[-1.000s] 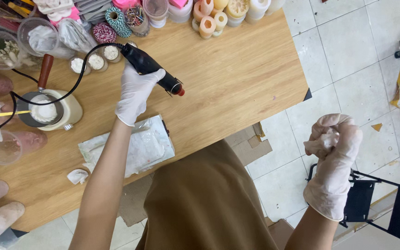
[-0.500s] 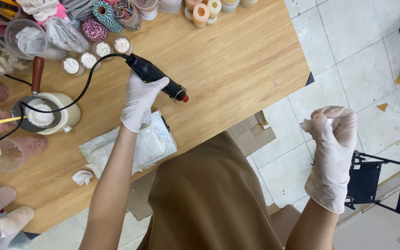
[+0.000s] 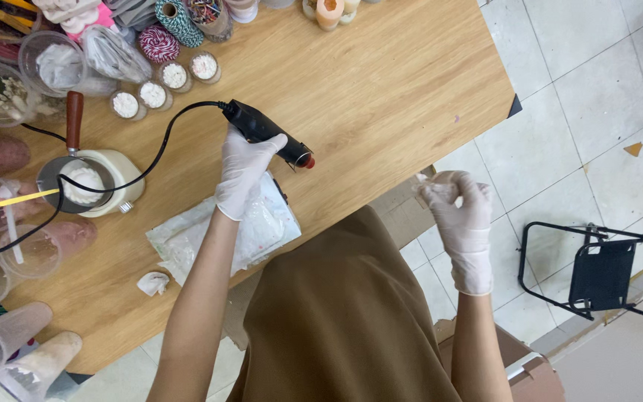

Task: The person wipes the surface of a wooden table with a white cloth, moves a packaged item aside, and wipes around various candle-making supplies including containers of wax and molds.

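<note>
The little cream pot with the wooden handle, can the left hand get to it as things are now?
Probably not freely: the left hand grips the black corded tool, though the wooden table between it and the cream pot is bare.

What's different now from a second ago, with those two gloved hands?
The right hand, pinching a small white scrap, has come in from over the floor toward the table edge, nearer the left hand. The left hand keeps its grip on the black corded tool above the table. Nothing was let go; the pot, cups and plastic bag stayed put.
</note>
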